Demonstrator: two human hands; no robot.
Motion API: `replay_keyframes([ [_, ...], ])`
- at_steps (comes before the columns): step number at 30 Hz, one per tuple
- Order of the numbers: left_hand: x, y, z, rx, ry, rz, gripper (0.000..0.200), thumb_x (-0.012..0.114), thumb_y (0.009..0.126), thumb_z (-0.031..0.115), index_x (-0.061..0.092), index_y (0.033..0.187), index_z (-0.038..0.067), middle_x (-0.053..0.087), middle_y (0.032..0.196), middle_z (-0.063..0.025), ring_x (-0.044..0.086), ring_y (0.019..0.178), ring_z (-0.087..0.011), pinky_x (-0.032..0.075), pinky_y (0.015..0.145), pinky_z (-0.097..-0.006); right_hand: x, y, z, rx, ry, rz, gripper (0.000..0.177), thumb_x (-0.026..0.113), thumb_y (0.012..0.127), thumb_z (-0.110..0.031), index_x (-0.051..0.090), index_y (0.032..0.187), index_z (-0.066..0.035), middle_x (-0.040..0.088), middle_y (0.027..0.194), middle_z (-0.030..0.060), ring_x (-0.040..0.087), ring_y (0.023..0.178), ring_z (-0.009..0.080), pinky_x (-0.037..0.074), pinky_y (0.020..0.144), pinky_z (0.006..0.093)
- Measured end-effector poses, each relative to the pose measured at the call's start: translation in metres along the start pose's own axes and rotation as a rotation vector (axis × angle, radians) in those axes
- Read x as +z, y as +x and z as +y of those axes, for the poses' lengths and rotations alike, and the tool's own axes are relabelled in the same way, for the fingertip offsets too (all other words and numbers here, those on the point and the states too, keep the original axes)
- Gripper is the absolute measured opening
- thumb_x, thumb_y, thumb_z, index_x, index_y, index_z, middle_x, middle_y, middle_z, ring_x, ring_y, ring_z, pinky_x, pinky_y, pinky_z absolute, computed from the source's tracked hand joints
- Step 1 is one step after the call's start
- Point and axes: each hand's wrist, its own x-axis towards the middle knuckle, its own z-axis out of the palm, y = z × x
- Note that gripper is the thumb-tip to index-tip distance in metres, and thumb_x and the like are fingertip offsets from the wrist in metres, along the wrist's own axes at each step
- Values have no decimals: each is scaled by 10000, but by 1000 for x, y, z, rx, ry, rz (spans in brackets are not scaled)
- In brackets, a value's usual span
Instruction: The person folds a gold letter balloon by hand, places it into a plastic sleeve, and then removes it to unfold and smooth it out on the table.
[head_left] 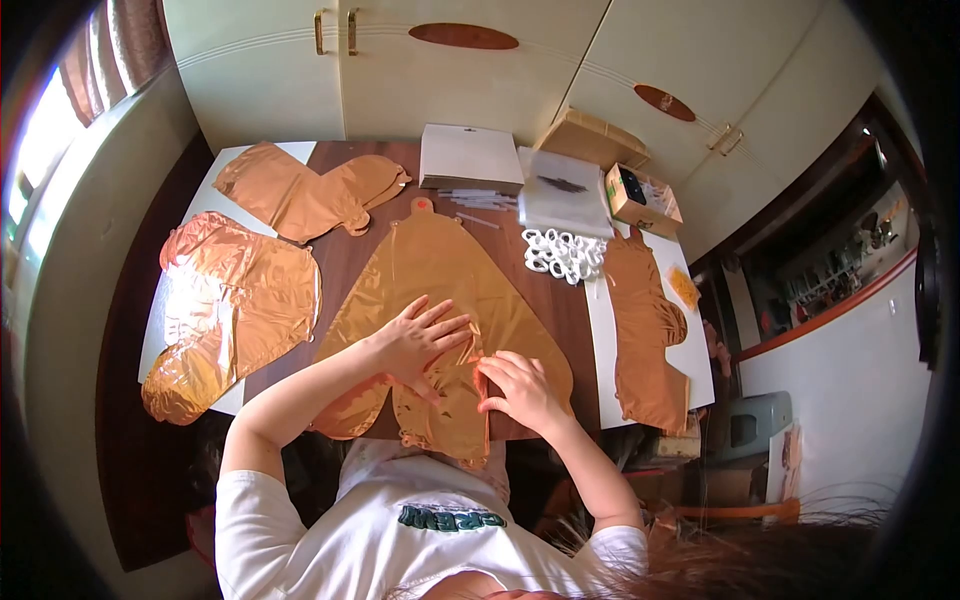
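Note:
A large flat sheet of shiny gold-orange foil, shaped and lobed at its lower end, lies on the brown table in front of me. My left hand rests palm down on its middle with the fingers spread. Just to the right, my right hand is at a folded edge of the foil, thumb and fingers bent around a reddish fold. The foil's lower end reaches over the table's front edge toward the white shirt.
More foil pieces lie at the left, back left and right. At the back are a white box, clear plastic bags, white rings, thin sticks and a small open box.

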Motion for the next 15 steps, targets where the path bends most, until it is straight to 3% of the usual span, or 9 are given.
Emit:
replay_keyframes([
  [4,2,-1,0,5,-9,4,1169,574,588,827,262,1466,121,220,1536,-90,155,1419,-340,142,1127,-553,-5,2,5,14,98,-74,644,725,691,-461,571,1211,-114,573,1247,48,474,1234,248,363,994,421],
  [7,6,1,-2,3,-22,18,1198,575,572,838,247,1472,118,223,1534,-102,154,1417,-354,137,1122,-569,9,0,21,-3,248,84,580,680,774,-456,555,1231,-122,534,1298,48,435,1276,259,322,1043,470],
  [11,7,1,-1,10,-17,25,1198,566,576,845,248,1471,116,224,1533,-103,158,1415,-357,141,1121,-570,18,-7,37,9,18,25,525,591,877,-411,506,1311,-127,454,1402,62,386,1323,268,270,1085,504],
  [15,6,0,0,10,-12,37,1195,552,578,856,263,1465,109,232,1529,-106,162,1414,-356,146,1121,-568,16,-10,35,2,10,29,524,587,882,-391,491,1325,-128,454,1400,61,379,1329,265,265,1088,506],
])
